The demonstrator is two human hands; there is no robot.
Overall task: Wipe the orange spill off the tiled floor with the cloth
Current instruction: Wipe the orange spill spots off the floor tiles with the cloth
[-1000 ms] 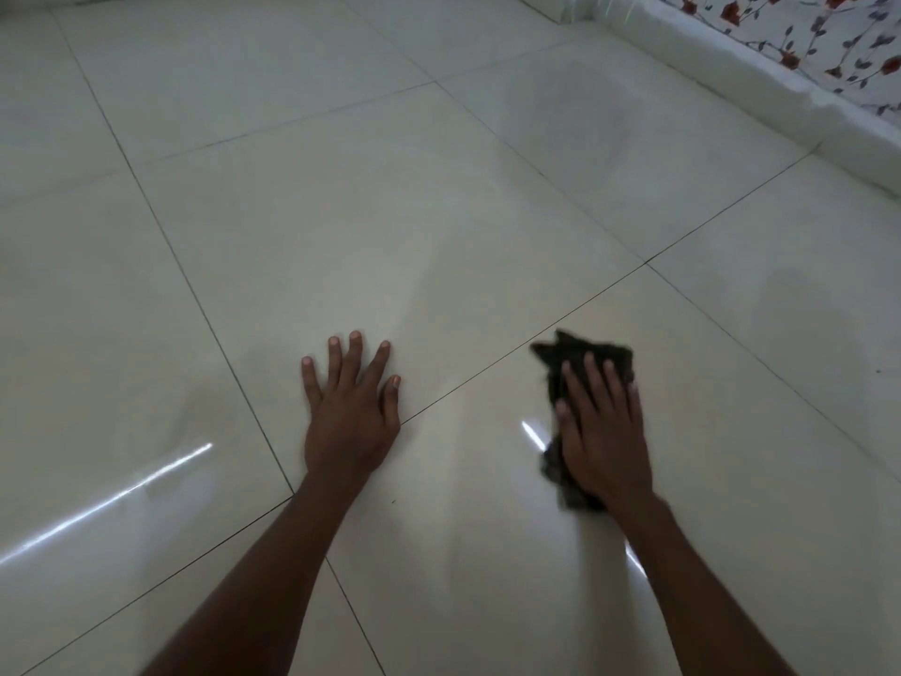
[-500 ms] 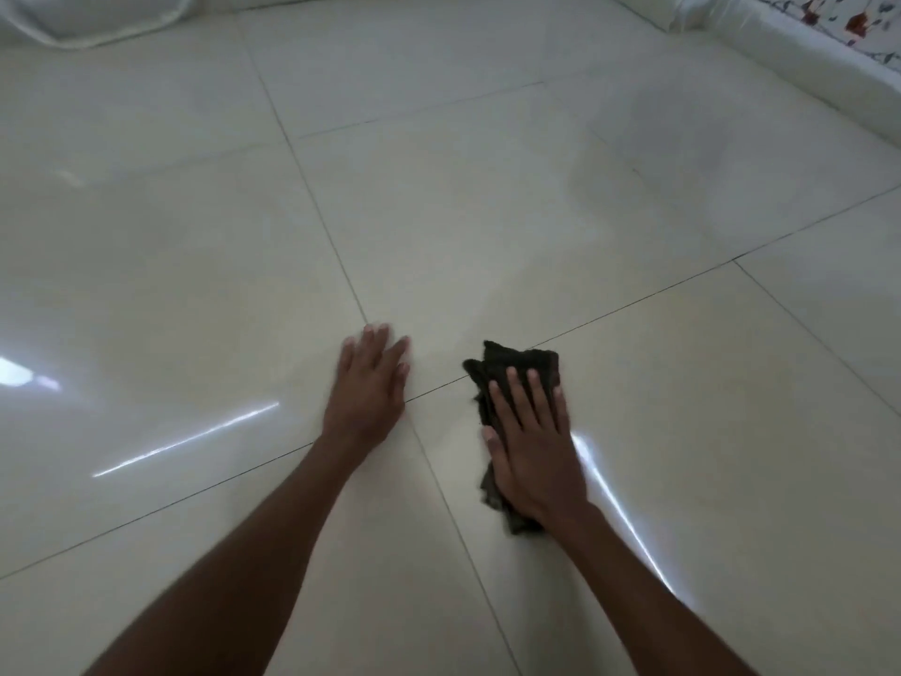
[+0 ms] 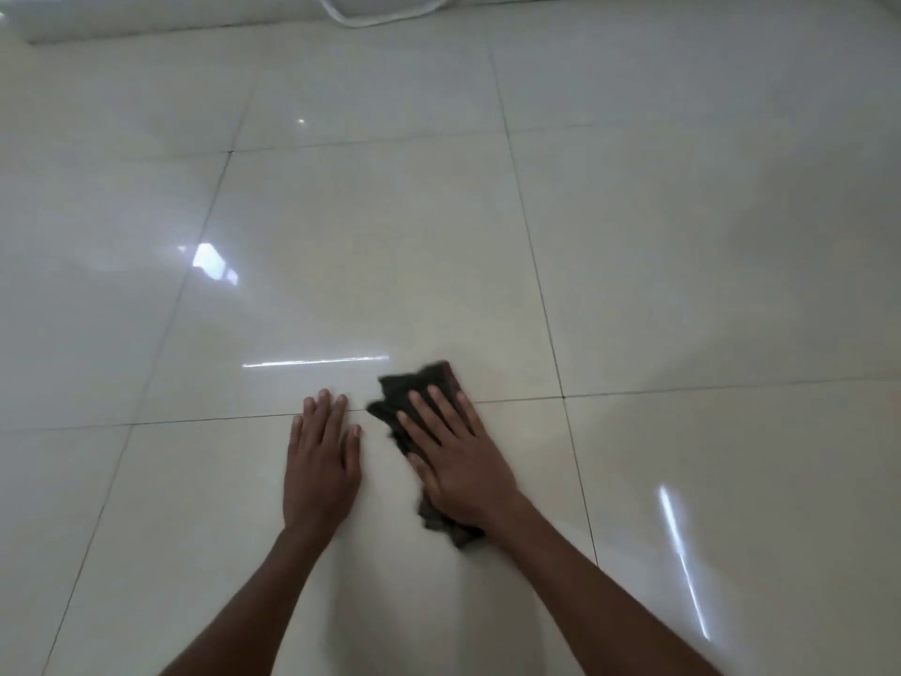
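Floor [image 3: 439, 246]: glossy cream tiles, large squares with thin dark grout lines; bright streaks of reflected light ahead of the left hand and right of the right forearm.
Cloth [image 3: 414, 385]: dark, crumpled, rough-edged rag, flat on the floor beneath the right hand, its ends showing past the fingertips and at the wrist; it lies across a grout line.
Right hand [image 3: 456, 463]: palm down, fingers straight and slightly spread, pressing the cloth.
Left hand [image 3: 322, 463]: flat on bare tile just left of the cloth, fingers straight and close together.
Spill: no orange mark can be made out.
Cord [image 3: 385, 14]: white, looped, far ahead of both hands.
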